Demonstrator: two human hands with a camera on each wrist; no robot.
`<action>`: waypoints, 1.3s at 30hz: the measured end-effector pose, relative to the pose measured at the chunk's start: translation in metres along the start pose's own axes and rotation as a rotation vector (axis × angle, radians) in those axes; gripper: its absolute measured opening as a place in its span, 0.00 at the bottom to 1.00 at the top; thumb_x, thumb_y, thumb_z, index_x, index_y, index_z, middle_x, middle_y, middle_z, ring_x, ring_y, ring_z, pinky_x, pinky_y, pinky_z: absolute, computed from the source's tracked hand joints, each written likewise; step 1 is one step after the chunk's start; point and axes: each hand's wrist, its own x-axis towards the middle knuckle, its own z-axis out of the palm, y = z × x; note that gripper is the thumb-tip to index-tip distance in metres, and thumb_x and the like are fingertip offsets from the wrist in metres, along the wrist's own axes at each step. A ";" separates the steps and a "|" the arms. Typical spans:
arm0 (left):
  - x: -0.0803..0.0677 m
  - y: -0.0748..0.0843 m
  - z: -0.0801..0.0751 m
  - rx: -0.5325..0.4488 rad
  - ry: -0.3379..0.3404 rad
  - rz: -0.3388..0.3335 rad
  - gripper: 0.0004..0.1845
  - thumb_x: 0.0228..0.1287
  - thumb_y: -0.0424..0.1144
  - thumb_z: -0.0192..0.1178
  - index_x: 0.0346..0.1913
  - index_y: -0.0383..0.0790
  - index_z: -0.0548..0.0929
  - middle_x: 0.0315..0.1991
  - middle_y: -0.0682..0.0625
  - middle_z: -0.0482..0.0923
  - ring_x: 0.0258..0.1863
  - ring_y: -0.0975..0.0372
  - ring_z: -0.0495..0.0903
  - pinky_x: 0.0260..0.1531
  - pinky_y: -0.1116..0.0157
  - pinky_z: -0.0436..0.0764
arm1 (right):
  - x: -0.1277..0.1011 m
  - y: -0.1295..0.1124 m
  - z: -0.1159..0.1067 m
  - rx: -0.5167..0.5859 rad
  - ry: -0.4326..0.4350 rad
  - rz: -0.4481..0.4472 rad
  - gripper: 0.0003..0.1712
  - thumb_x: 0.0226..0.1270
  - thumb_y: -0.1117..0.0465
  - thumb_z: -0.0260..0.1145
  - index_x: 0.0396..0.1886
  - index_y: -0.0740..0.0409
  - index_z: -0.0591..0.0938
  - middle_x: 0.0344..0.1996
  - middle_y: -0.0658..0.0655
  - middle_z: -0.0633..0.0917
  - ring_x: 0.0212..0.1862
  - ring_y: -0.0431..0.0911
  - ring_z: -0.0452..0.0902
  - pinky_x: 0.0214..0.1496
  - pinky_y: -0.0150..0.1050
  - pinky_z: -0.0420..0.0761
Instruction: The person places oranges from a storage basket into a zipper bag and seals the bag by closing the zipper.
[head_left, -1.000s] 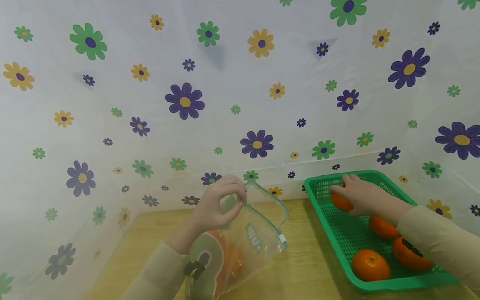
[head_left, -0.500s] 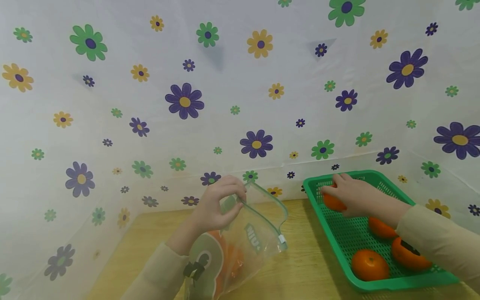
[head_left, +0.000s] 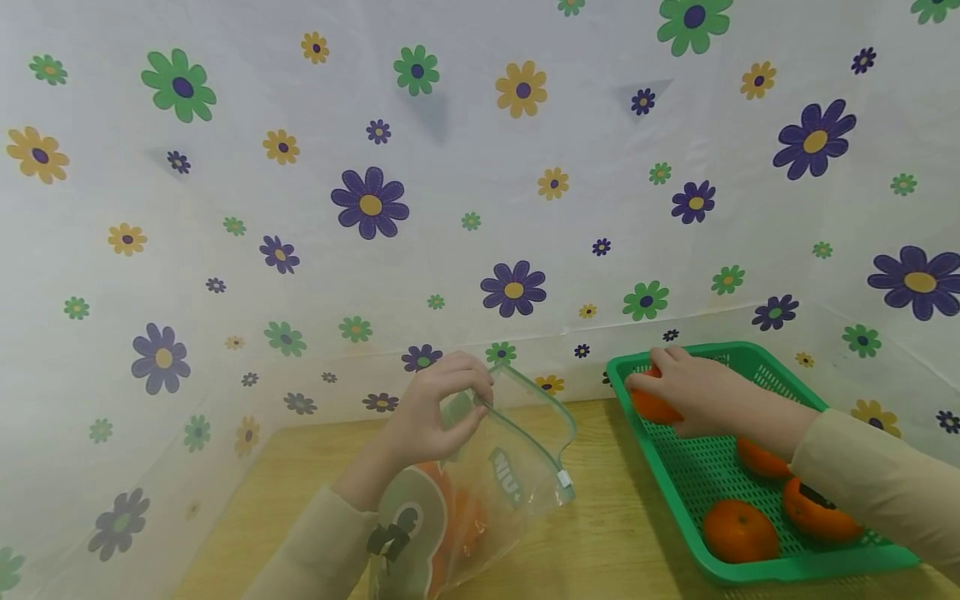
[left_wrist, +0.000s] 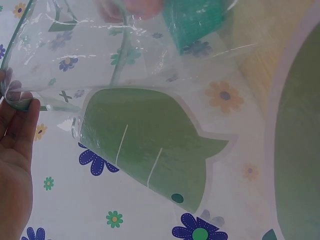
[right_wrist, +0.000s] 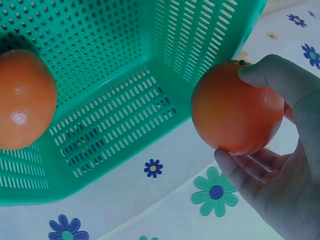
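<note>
The left hand (head_left: 442, 408) pinches the rim of a clear zip bag (head_left: 506, 475) between thumb and fingertips. Gripping only this edge seems to let the mouth gape to the right of that hand, with the white slider (head_left: 564, 478) at the mouth's near end, out of the way. The bag's body hangs below the hand towards the table (head_left: 592, 533); whether the orange patch in it is fruit or print, I cannot tell.

The right hand (head_left: 705, 392) holds an orange (right_wrist: 237, 110), thumb near the stem and fingers beneath, a cradle that likely stops a smooth, round thing from rolling out. The orange is above the far left corner of the green basket (head_left: 795, 571). Nearer the person than this hand, three more oranges (head_left: 741, 531) lie in the basket, whose raised walls presumably keep them together.
</note>
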 end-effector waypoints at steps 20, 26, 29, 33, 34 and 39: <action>0.001 0.001 0.001 0.004 -0.002 0.003 0.07 0.56 0.26 0.65 0.36 0.40 0.84 0.37 0.49 0.85 0.44 0.57 0.81 0.54 0.62 0.82 | 0.005 -0.031 -0.021 -0.033 0.035 -0.074 0.43 0.46 0.63 0.86 0.64 0.41 0.79 0.50 0.62 0.78 0.48 0.54 0.76 0.37 0.45 0.90; 0.001 0.001 0.001 0.006 -0.006 0.006 0.06 0.57 0.26 0.65 0.36 0.40 0.84 0.37 0.49 0.85 0.44 0.57 0.82 0.54 0.62 0.83 | 0.006 -0.038 -0.025 -0.027 0.062 -0.107 0.43 0.45 0.62 0.86 0.62 0.42 0.77 0.50 0.61 0.77 0.48 0.53 0.76 0.37 0.45 0.90; 0.001 0.000 0.001 0.005 -0.007 0.009 0.05 0.58 0.27 0.65 0.36 0.39 0.83 0.36 0.49 0.85 0.44 0.57 0.81 0.53 0.61 0.83 | 0.007 -0.042 -0.026 -0.031 0.072 -0.121 0.43 0.44 0.62 0.87 0.62 0.42 0.78 0.50 0.60 0.77 0.47 0.52 0.76 0.38 0.44 0.89; 0.000 0.000 0.000 0.003 -0.005 0.010 0.02 0.61 0.29 0.64 0.35 0.38 0.83 0.36 0.49 0.85 0.44 0.57 0.81 0.53 0.61 0.82 | 0.008 -0.048 -0.030 -0.047 0.067 -0.129 0.43 0.45 0.59 0.88 0.63 0.41 0.78 0.51 0.60 0.78 0.48 0.52 0.77 0.40 0.44 0.90; 0.000 0.000 0.000 0.003 -0.004 0.010 0.02 0.61 0.29 0.64 0.35 0.38 0.83 0.36 0.49 0.85 0.43 0.57 0.81 0.53 0.61 0.82 | 0.008 -0.049 -0.030 -0.051 0.065 -0.130 0.43 0.46 0.58 0.88 0.63 0.41 0.78 0.52 0.60 0.78 0.49 0.52 0.77 0.41 0.44 0.90; 0.000 0.000 0.000 0.006 -0.005 0.010 0.07 0.57 0.26 0.65 0.36 0.40 0.84 0.36 0.50 0.85 0.44 0.57 0.81 0.53 0.61 0.82 | 0.009 -0.054 -0.035 -0.061 0.061 -0.138 0.44 0.46 0.57 0.88 0.65 0.42 0.78 0.53 0.61 0.77 0.51 0.53 0.77 0.43 0.45 0.91</action>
